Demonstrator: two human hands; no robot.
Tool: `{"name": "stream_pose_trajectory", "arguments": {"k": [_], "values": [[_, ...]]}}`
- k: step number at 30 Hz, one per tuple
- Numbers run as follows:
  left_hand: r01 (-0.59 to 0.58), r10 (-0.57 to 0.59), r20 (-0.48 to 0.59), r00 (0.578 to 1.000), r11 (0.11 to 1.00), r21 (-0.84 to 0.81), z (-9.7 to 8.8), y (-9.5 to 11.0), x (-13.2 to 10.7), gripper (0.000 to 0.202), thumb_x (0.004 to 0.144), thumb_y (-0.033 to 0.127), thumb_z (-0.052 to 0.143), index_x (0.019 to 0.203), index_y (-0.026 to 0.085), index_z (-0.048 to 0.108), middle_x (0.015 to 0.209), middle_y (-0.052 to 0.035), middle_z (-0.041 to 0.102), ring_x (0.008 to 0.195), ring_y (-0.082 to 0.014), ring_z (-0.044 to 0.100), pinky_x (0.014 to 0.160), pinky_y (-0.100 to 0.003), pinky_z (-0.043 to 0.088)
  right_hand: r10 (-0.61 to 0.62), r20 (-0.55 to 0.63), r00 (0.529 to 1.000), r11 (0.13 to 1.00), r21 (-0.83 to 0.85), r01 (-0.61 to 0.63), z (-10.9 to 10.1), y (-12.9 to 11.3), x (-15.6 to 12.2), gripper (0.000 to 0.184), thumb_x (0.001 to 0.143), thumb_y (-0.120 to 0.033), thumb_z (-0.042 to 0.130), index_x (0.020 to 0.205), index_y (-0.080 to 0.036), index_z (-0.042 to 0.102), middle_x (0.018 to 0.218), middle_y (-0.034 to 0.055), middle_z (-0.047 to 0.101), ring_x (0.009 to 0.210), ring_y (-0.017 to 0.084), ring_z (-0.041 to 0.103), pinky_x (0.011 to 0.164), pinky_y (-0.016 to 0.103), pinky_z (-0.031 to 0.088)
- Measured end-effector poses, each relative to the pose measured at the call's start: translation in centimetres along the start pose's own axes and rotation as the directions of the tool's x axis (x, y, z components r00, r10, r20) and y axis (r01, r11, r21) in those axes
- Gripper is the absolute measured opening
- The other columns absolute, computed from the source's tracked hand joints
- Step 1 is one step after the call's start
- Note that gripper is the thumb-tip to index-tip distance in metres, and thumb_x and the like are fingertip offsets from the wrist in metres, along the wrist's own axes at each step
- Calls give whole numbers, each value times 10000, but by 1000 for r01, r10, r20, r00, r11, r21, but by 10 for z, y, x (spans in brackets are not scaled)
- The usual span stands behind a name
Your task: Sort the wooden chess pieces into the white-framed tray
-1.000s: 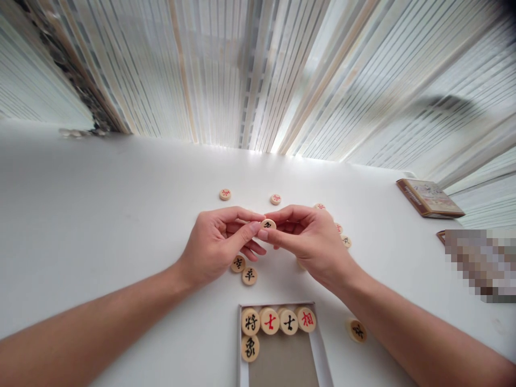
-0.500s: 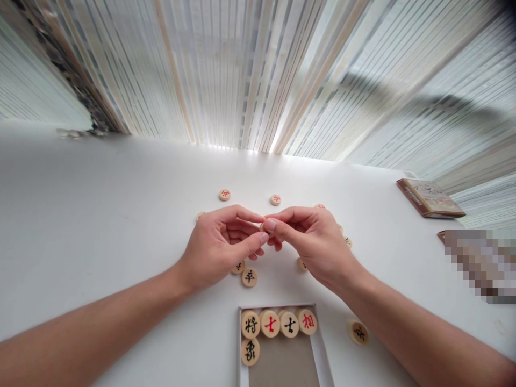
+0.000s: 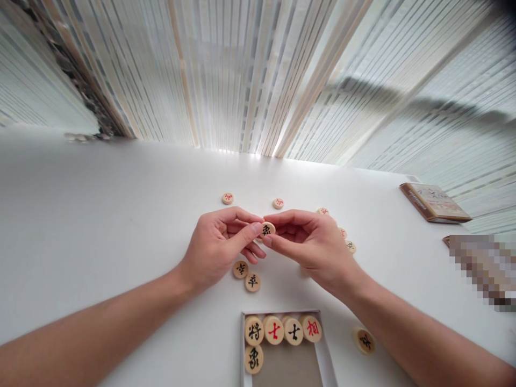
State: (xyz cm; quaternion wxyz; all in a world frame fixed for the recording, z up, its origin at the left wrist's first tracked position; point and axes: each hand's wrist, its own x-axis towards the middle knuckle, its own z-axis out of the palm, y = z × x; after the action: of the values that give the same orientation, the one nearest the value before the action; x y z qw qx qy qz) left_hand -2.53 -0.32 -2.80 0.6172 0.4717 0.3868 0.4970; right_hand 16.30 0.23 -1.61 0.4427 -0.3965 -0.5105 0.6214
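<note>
A round wooden Chinese chess piece (image 3: 266, 229) with a black character is held up between both hands above the table. My left hand (image 3: 226, 236) pinches its left side between thumb and fingers. From the right, the thumb and index finger of my right hand (image 3: 308, 236) grip the same piece. Nearer to me lies a shallow box (image 3: 244, 371) with a grey floor. Along its far side stand a black piece (image 3: 254, 330), a red piece (image 3: 273, 330), another black piece (image 3: 293, 330) and a red piece (image 3: 312, 328). One more black piece (image 3: 253, 359) sits below the leftmost.
Two black pieces (image 3: 252, 282) lie just beyond the box, and another black piece (image 3: 365, 341) is right of it. Red pieces (image 3: 228, 198) are scattered farther back. A flat decorated box (image 3: 437, 203) rests at the right, with a partly blurred item below. String curtains (image 3: 226, 80) border the white table.
The held piece has turned so its black character now shows between my fingers. My right thumb has moved lower on it. The whole view has shifted slightly.
</note>
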Motion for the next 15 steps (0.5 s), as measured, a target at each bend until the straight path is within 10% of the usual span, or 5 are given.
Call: {"name": "stream_pose_trajectory", "arguments": {"k": [15], "values": [[26, -26, 68, 997, 1000, -8, -1, 1, -4, 136, 927, 251, 788, 915, 118, 757, 700, -38, 801, 572, -156, 771, 540, -205, 659, 36, -62, 997, 999, -30, -38, 4, -6, 0, 272, 597, -215, 1043, 798, -189, 862, 716, 24, 799, 613, 96, 685, 584, 165, 581]]}}
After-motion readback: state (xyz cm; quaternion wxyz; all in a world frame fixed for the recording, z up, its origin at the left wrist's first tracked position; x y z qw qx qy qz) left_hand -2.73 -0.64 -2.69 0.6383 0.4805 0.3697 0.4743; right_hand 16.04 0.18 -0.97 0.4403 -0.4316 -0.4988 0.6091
